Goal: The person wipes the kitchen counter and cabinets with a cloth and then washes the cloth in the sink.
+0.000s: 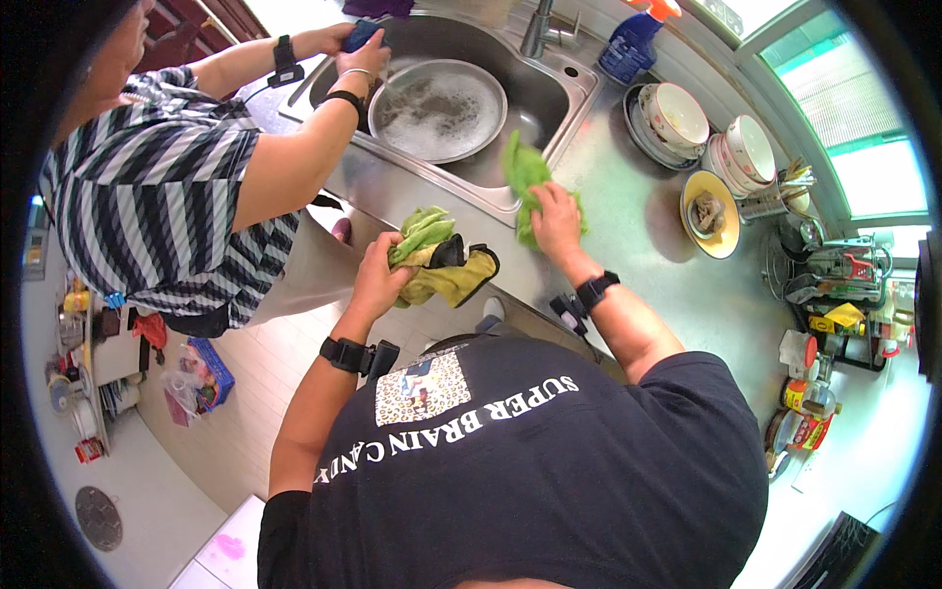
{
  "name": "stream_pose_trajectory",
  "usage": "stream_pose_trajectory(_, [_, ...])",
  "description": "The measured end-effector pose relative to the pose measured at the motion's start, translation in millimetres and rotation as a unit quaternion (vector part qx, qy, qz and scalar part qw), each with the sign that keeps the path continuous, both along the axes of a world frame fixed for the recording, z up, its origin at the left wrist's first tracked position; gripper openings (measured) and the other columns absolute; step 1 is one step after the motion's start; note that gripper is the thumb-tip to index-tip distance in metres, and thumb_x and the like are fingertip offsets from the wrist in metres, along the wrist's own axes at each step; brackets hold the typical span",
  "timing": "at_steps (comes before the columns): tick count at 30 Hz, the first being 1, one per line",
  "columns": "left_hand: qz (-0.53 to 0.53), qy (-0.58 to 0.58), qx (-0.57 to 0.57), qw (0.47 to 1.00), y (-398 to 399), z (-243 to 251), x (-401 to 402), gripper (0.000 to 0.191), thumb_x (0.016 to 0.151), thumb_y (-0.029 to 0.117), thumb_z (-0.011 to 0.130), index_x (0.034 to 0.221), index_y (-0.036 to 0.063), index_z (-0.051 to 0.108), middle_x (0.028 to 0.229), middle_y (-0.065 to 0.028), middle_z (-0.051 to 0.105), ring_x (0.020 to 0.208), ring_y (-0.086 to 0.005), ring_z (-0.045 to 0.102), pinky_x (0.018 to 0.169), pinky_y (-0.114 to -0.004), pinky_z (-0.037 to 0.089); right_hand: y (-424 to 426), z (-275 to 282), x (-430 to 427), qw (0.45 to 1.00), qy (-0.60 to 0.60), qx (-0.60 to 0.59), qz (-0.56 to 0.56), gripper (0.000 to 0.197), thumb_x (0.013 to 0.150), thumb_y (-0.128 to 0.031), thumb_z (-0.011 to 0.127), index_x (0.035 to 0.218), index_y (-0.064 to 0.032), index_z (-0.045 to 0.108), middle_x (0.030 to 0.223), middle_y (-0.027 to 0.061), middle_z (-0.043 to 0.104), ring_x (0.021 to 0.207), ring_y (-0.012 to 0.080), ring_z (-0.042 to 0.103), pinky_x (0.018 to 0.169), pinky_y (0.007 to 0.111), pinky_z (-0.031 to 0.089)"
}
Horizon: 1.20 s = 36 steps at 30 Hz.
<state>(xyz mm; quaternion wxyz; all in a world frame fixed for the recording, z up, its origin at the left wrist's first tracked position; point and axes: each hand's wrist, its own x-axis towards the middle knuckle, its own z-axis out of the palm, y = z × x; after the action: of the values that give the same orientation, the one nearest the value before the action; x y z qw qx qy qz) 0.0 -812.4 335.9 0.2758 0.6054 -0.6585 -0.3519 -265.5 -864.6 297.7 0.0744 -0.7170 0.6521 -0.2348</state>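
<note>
My left hand (pixel 380 277) grips a bunch of cloths (pixel 446 266), green and yellow with dark edging, in front of the counter's edge. My right hand (pixel 557 219) has hold of a bright green cloth (pixel 525 171), blurred, over the right front corner of the stainless steel sink (pixel 578 110). Part of that cloth lies under my fingers on the counter. In the sink rests a round metal basin (pixel 439 110) of sudsy water.
At the left a person (pixel 158 184) in a striped top holds a dark blue sponge or cloth (pixel 360 35) over the sink. A blue spray bottle (pixel 628 48), stacked bowls (pixel 677 114), a yellow bowl (pixel 711 239) and a dish rack (pixel 846 269) stand along the counter (pixel 625 272).
</note>
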Motion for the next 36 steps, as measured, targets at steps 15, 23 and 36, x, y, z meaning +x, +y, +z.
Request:
stream_pose_trajectory(15, [0.059, 0.017, 0.059, 0.996, 61, -17, 41, 0.035, 0.06, 0.006, 0.055, 0.09, 0.0046, 0.039, 0.087, -0.0142, 0.042, 0.085, -0.0296, 0.041, 0.073, -0.031, 0.033, -28, 0, 111, 0.947, 0.087, -0.017, 0.309, 0.048, 0.067, -0.029, 0.049, 0.111, -0.0138, 0.036, 0.118, 0.0152, 0.026, 0.108, 0.0311, 0.025, 0.086, 0.043, 0.021])
stream_pose_trajectory(23, [0.146, 0.072, 0.069, 0.984, 89, -30, 47, 0.037, 0.058, 0.003, 0.055, 0.091, 0.0034, 0.04, 0.089, -0.0138, 0.043, 0.085, -0.0272, 0.042, 0.075, -0.03, 0.034, -100, -5, 208, 0.961, 0.016, -0.053, 0.27, 0.036, 0.061, -0.027, 0.054, 0.095, -0.0155, 0.048, 0.108, 0.0141, 0.037, 0.099, 0.0324, 0.033, 0.077, 0.041, 0.029])
stream_pose_trajectory(36, [0.136, 0.077, 0.072, 0.985, 95, -27, 49, 0.035, 0.059, 0.003, 0.055, 0.091, 0.0031, 0.041, 0.084, -0.0119, 0.044, 0.079, -0.0253, 0.044, 0.07, -0.029, 0.035, -108, 1, 195, 0.957, 0.118, -0.012, 0.265, 0.044, 0.062, -0.043, 0.05, 0.101, -0.022, 0.046, 0.102, 0.0093, 0.042, 0.088, 0.0277, 0.043, 0.069, 0.036, 0.037])
